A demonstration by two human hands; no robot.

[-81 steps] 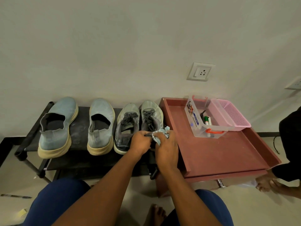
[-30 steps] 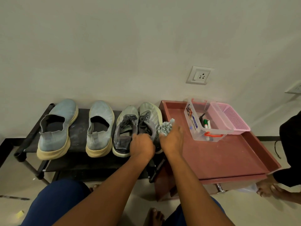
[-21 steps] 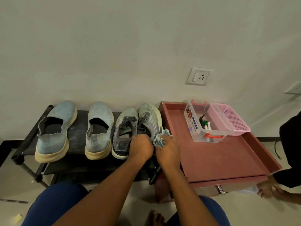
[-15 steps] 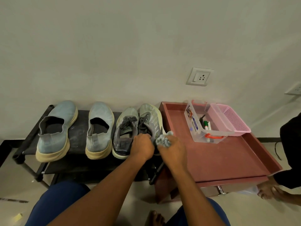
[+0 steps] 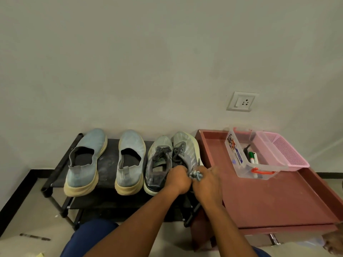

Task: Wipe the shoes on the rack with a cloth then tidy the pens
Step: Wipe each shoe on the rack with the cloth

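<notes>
Four dusty shoes (image 5: pixel 186 151), pale blue-grey uppers

Four shoes (image 5: pixel 130 160) in a row on rack (image 5: pixel 109 156); right of rack, table (image 5: pixel 269 197) carrying box (image 5: pixel 239 160) with pens (image 5: pixel 252 157) at far edge.

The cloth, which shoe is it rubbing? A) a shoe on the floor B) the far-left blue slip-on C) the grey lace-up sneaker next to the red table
C: the right hand presses the cloth against the rightmost grey lace-up sneaker.
</notes>
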